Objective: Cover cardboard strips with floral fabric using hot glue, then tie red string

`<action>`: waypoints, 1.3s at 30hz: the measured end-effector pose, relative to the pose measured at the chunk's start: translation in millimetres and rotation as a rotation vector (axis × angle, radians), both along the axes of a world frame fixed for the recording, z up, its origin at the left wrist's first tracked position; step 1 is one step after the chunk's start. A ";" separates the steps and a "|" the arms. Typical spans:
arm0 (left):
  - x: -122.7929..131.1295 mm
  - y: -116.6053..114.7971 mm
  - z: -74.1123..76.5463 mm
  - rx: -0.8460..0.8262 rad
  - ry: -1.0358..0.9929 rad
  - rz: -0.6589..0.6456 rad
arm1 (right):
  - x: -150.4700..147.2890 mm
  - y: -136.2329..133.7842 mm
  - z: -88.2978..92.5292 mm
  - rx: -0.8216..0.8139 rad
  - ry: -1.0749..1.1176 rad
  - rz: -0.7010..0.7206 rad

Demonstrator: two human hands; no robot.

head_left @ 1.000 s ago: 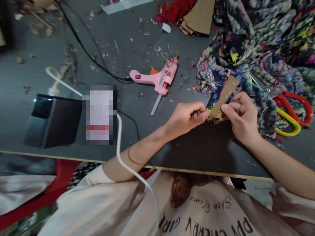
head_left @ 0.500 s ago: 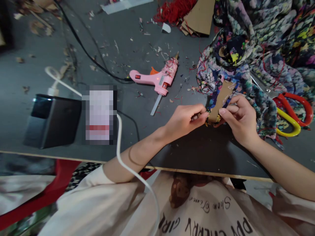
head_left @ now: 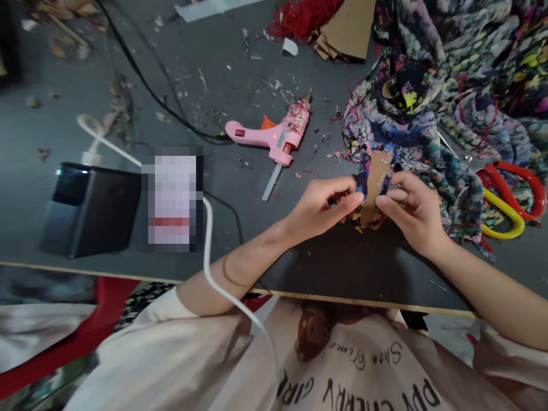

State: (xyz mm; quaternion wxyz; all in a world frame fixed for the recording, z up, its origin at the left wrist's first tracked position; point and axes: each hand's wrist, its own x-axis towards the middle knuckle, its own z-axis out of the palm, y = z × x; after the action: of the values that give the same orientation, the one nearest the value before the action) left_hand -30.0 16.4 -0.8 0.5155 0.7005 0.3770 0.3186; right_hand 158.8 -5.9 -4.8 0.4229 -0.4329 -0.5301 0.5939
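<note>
Between my hands is a strip of brown cardboard (head_left: 375,181) with dark floral fabric (head_left: 362,180) along its sides. Glossy streaks show near its upper right edge. My left hand (head_left: 327,204) pinches the fabric at the left edge, fingers curled and partly hidden. On the other side my right hand (head_left: 413,208) grips the right edge, its thumb lying against the cardboard. Behind them spreads a heap of floral fabric (head_left: 454,74). Scissors (head_left: 509,202) with red and yellow handles lie partly under that fabric, right of my right hand.
A pink glue gun (head_left: 274,137) with a clear stick lies left of the fabric, its black cord (head_left: 145,85) running up left. A dark boxy device (head_left: 92,208) and a blurred-out item (head_left: 172,200) sit at left. A white cable (head_left: 208,245) crosses my left forearm. Red threads (head_left: 299,20) lie behind.
The cardboard strip has turned more upright and moved slightly left. My right hand has shifted a little left, and my left fingers have moved up along the fabric edge.
</note>
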 end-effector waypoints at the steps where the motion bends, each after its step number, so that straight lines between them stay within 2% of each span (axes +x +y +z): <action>1: -0.1 0.1 0.0 -0.014 -0.008 0.006 | 0.0 -0.1 0.2 0.004 -0.005 0.017; 7: -2.4 1.1 -0.7 0.014 0.057 -0.012 | 0.6 0.2 0.9 0.026 -0.068 0.085; 11: -1.3 0.8 -0.3 0.051 0.061 0.028 | 1.5 0.8 1.9 -0.014 -0.076 0.094; 15: -1.1 1.0 -2.6 -0.056 -0.018 0.055 | 1.5 0.6 2.3 -0.013 -0.059 0.115; 20: -1.8 2.6 -4.2 -0.182 -0.082 0.024 | 1.7 -1.1 1.2 0.034 -0.106 0.124; 22: -1.6 3.5 -4.3 -0.198 -0.119 0.061 | 1.5 -1.8 0.7 0.041 -0.111 0.127; 26: -2.1 5.2 -5.5 -0.118 -0.218 0.199 | 0.4 -1.8 0.8 0.089 -0.121 0.107; 29: -3.1 5.7 -5.2 -0.053 -0.205 0.256 | 0.5 -2.0 1.0 0.134 -0.162 0.094; 34: -3.9 5.3 -2.5 -0.037 -0.186 0.252 | 4.1 -6.3 -2.1 0.259 -0.270 0.118; 39: -5.3 5.3 -3.8 -0.033 -0.153 0.243 | 7.0 -10.3 -5.6 0.288 -0.346 0.148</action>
State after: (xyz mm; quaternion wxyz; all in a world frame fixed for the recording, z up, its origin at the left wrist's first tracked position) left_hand -35.3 21.7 -4.6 0.5119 0.6147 0.4237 0.4250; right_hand 165.8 -16.2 -10.4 0.3384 -0.4233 -0.7045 0.4583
